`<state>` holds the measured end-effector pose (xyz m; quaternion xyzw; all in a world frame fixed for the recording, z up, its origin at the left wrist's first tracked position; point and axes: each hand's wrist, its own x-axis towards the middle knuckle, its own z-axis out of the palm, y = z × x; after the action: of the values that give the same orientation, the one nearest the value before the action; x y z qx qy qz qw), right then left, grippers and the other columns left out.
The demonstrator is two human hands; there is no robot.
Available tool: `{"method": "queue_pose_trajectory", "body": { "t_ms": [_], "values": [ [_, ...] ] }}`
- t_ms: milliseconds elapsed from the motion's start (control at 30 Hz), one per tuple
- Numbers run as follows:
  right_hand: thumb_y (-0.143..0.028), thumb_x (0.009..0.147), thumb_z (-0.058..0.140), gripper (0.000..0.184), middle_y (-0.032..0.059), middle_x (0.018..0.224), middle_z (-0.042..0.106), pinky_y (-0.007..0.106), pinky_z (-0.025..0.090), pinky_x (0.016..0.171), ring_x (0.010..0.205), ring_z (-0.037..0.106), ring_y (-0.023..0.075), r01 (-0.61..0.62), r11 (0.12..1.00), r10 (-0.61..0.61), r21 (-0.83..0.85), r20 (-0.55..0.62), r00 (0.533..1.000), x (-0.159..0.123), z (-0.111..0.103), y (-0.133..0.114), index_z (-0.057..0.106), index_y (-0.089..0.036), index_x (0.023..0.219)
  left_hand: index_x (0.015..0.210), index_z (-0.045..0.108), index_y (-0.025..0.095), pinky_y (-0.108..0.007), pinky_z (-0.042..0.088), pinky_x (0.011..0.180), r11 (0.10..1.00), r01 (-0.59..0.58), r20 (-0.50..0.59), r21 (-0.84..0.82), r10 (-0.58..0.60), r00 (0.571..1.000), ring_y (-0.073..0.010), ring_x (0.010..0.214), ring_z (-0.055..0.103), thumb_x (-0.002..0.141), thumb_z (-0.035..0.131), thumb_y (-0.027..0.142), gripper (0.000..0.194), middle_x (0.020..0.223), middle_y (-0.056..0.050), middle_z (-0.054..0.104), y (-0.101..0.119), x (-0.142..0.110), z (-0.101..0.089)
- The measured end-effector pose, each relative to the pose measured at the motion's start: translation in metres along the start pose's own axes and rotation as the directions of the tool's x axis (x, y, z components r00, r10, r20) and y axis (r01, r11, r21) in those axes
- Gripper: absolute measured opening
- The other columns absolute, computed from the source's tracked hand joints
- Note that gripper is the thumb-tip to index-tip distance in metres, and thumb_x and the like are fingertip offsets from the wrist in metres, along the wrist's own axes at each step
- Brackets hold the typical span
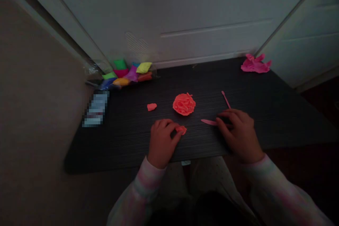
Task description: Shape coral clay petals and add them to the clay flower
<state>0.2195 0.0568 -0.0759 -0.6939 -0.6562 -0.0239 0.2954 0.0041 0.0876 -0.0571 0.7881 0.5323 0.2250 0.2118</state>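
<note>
We judge the small coral clay piece [182, 130] to be very light, soft and easily dented, perhaps a little tacky; we would pinch it gently by its edge, since a hard squeeze could flatten it. The ruffled coral clay mound [183, 104] looks more fragile, with thin folds crowding its top, so we would cradle it low around its sides and keep off the folds. The pink modelling knife [208, 122] should be light, stiff and smooth, best taken by the handle end, away from the tapered blade.

Our left hand [162, 144] has thumb and forefinger closed on the small piece, low over the tabletop [119, 141], just on the near side of the mound. Our right hand [239, 136] is curled over the knife, thumb across it and blade pointing left toward the mound; we cannot tell how firmly it grips, if at all. A coral clay lump [152, 107] lies left of the mound, beyond our left hand, and a slender pink tool [225, 98] lies just past our right fingers.
</note>
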Motion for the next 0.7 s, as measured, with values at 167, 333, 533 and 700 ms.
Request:
{"method": "queue_pose_trajectory", "body": {
  "t_ms": [167, 333, 533, 700],
  "values": [
    [-0.026, 0.080, 0.050, 0.014, 0.0090, 0.094, 0.058, 0.042, 0.038, 0.083, 0.094, 0.051, 0.0228, 0.000, 0.965, 0.026, 0.263, -0.095, 0.995, -0.010, -0.016, -0.016, 0.058, -0.018, 0.088, 0.073, 0.062, 0.017, -0.031, 0.044, 0.072, 0.793, 0.280, 0.149, -0.541, -0.237, 0.960, -0.0173, 0.078, 0.059, 0.069, 0.063, 0.027, 0.011, 0.079, -0.004, 0.067, 0.018, -0.011, -0.012],
    [-0.028, 0.080, 0.053, 0.019, 0.0037, 0.096, 0.059, 0.031, 0.044, 0.080, 0.093, 0.054, 0.0170, -0.069, 0.731, -0.093, 0.679, 0.199, 0.976, -0.036, -0.043, -0.060, 0.056, -0.024, 0.098, 0.070, 0.061, 0.018, -0.026, 0.045, 0.069, 0.457, 0.410, 0.343, -0.789, -0.225, 0.912, -0.0144, 0.074, 0.061, 0.066, 0.066, 0.023, 0.008, 0.073, 0.000, 0.067, 0.042, -0.036, -0.024],
    [-0.030, 0.078, 0.056, 0.010, 0.0009, 0.079, 0.060, 0.028, 0.044, 0.072, 0.078, 0.056, 0.0144, -0.283, 0.517, -0.054, 0.808, 0.361, 0.931, -0.048, -0.060, -0.083, 0.060, -0.021, 0.074, 0.064, 0.062, 0.017, -0.024, 0.042, 0.063, 0.589, 0.327, 0.273, -0.739, -0.183, 0.945, -0.0126, 0.068, 0.054, 0.064, 0.068, 0.022, 0.008, 0.068, 0.001, 0.059, 0.057, -0.061, -0.031],
    [-0.033, 0.077, 0.055, 0.016, -0.0008, 0.071, 0.056, 0.026, 0.041, 0.065, 0.069, 0.052, 0.0126, -0.437, 0.429, -0.005, 0.790, 0.486, 0.874, -0.054, -0.068, -0.087, 0.057, -0.020, 0.069, 0.067, 0.064, 0.018, -0.024, 0.042, 0.061, 0.528, 0.362, 0.315, -0.768, -0.181, 0.932, -0.0123, 0.067, 0.053, 0.065, 0.068, 0.026, 0.009, 0.070, 0.000, 0.060, 0.061, -0.072, -0.037]
  ]
}}
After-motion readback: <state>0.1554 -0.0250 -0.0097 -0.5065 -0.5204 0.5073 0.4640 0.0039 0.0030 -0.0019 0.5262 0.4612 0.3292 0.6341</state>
